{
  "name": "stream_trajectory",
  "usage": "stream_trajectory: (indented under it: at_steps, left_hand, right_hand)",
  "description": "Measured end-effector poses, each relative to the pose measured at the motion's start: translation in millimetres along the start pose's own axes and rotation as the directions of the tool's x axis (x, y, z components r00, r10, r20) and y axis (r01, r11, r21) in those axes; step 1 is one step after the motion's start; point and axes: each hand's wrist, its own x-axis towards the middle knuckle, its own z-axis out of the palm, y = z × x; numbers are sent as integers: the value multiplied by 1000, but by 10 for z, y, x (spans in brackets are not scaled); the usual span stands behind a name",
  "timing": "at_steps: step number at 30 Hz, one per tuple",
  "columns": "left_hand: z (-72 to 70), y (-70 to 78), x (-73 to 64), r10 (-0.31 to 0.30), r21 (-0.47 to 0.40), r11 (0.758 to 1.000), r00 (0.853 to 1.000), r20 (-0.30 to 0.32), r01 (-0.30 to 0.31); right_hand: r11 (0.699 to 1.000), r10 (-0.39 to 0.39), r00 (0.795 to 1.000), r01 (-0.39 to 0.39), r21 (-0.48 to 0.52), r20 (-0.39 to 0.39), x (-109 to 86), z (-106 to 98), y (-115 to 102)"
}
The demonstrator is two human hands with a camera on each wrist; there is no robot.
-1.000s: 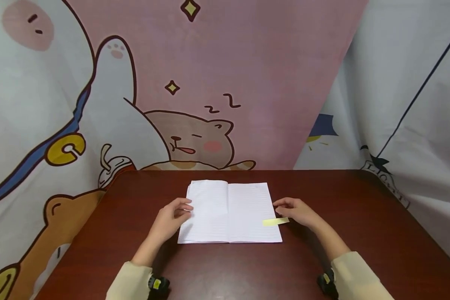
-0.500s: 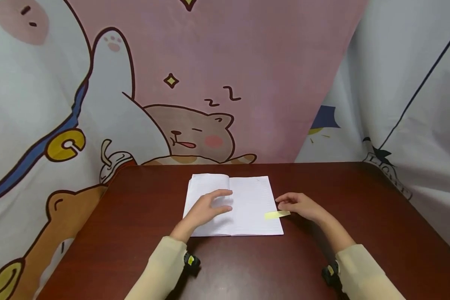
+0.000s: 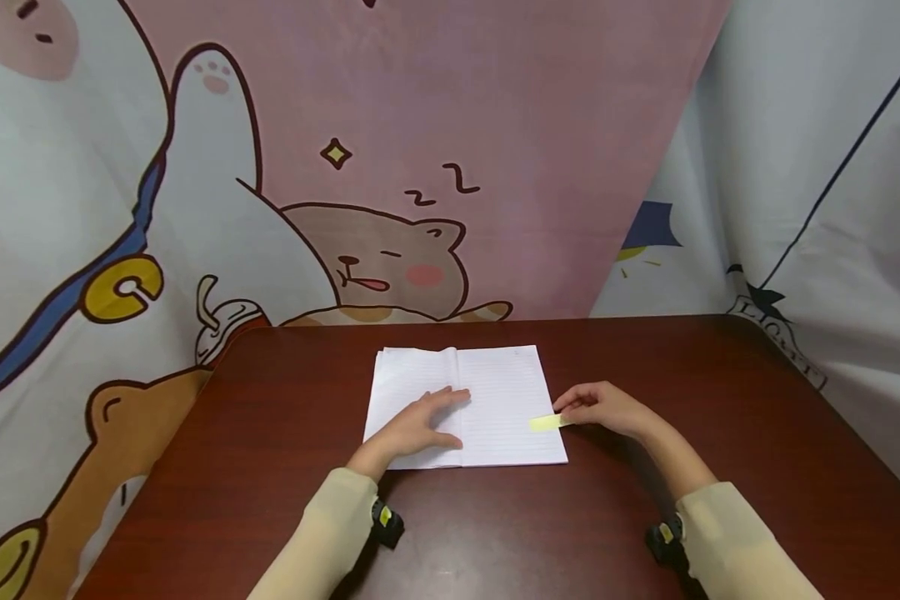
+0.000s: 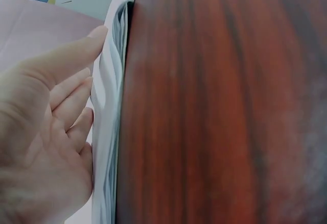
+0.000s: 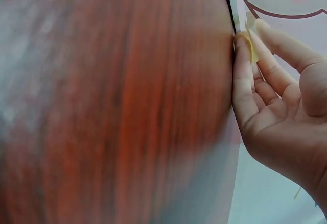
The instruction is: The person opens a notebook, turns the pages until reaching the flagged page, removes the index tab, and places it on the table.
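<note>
An open lined notebook (image 3: 502, 375) lies on the table in the head view. My left hand (image 3: 416, 427) rests on its left page, fingertips reaching the centre fold, thumb extended toward the lower fold. In the left wrist view the fingers (image 4: 74, 94) lie along the page surface, with the notebook's page edges (image 4: 115, 106) seen side-on. A yellow sticky strip (image 3: 545, 423) overlaps the right page's outer edge. My right hand (image 3: 607, 410) pinches the strip's outer end between thumb and fingers; in the right wrist view the bent yellow strip (image 5: 253, 50) shows there.
Dark reddish-brown wooden table (image 3: 495, 542) extends around the notebook. A printed cartoon cloth (image 3: 540, 167) hangs behind the table's far edge, and a pale cloth (image 3: 855, 250) hangs at the right. A dark band device (image 3: 387, 523) sits on the left wrist.
My left hand has moved right from the notebook's left edge and come down beside the centre fold. My right hand has closed on the sticky strip's outer end. The head view has tilted slightly downward.
</note>
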Motion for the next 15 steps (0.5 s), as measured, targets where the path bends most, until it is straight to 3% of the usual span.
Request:
stream_trajectory:
  at_steps: [15]
  left_hand:
    - [20,-17,0,4,-36,999,1000,-14,-5]
  right_hand:
    - [999,13,1000,-13,-32,-24,-5,12,8]
